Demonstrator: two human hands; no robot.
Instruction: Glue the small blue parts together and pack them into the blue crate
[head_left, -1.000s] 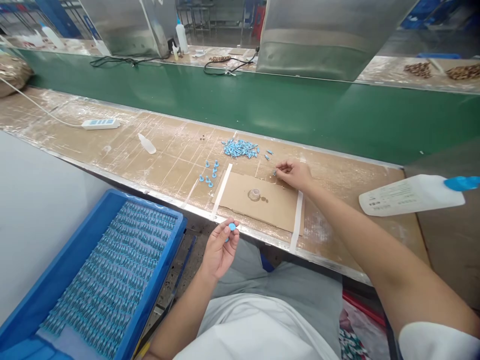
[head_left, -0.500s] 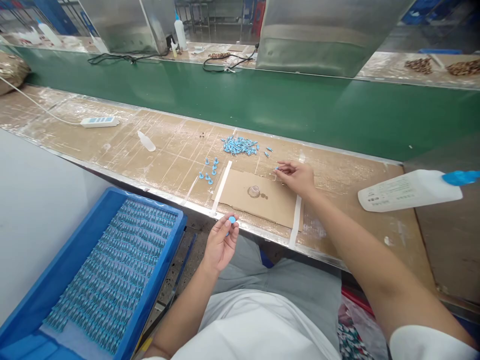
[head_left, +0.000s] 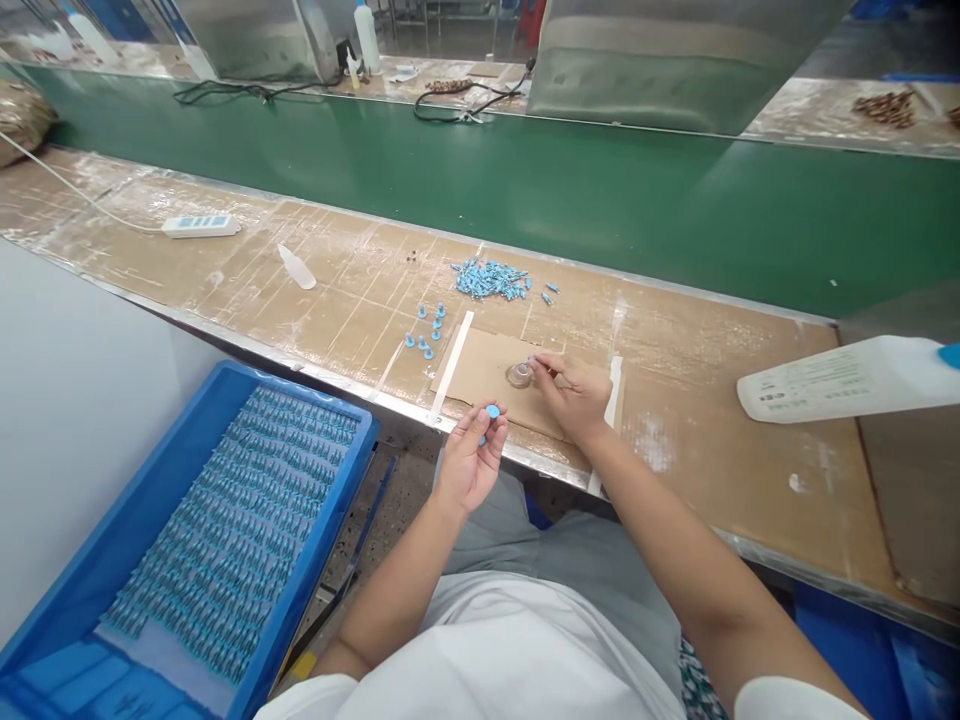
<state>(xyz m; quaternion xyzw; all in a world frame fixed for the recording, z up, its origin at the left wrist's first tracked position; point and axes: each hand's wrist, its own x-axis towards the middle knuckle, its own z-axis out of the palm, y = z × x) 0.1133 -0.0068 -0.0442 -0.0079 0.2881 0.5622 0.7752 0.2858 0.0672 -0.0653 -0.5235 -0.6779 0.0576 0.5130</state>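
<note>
Just off the table's front edge, my left hand (head_left: pixel 474 455) is closed on a small blue round-topped piece (head_left: pixel 492 411), its flat disc facing up. A second bit of blue shows lower between those fingers. My right hand (head_left: pixel 576 396) pinches a tiny blue part (head_left: pixel 532 360) at the rim of a small clear dish (head_left: pixel 517 375). That dish sits on a cardboard sheet (head_left: pixel 480 358) taped down with white strips. Behind it lies a pile of small blue parts (head_left: pixel 491 280), with two loose ones to its right. Several blue disc-based pieces (head_left: pixel 436 334) stand left of the cardboard.
A blue crate (head_left: pixel 360 430) with rows of blue-green pieces stands at lower left. On the table are a white bottle (head_left: pixel 832 380), a small translucent bottle (head_left: pixel 297 268) and a white power strip (head_left: pixel 201 226). A green belt (head_left: pixel 360 150) runs behind.
My right hand has moved left and toward me, from beyond the cardboard's right side to the clear dish. My left hand has come slightly right and up, still holding the blue piece.
</note>
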